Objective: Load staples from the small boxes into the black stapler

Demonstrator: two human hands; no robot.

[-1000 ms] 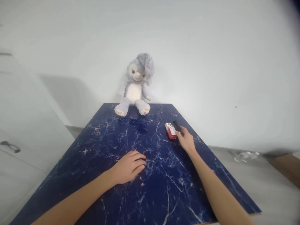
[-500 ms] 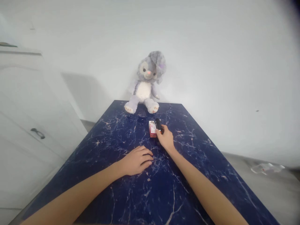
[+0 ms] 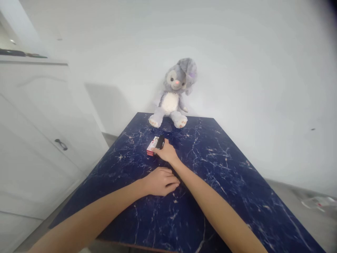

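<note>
A small red and white box (image 3: pixel 151 146) lies tilted on the blue marbled table (image 3: pixel 207 151), left of centre. Against its right side is a black object (image 3: pixel 160 142), which my right hand (image 3: pixel 166 151) grips with thumb and fingers; what it is cannot be made out. The thumb reaches the box's near right edge. Nearer to me, my left hand (image 3: pixel 162 181) rests palm down on the tabletop with its fingers loosely spread and nothing visible in it, close to my right forearm.
At the table's far edge a grey plush rabbit (image 3: pixel 171 95) sits against the wall. A white cabinet (image 3: pixel 34 123) with a dark handle stands on the left. Clear plastic packaging (image 3: pixel 318 203) lies on the floor at the right.
My right hand has moved left with the black object, and the box has shifted left and turned. My left hand stays near the same place. The camera view has swung slightly left.
</note>
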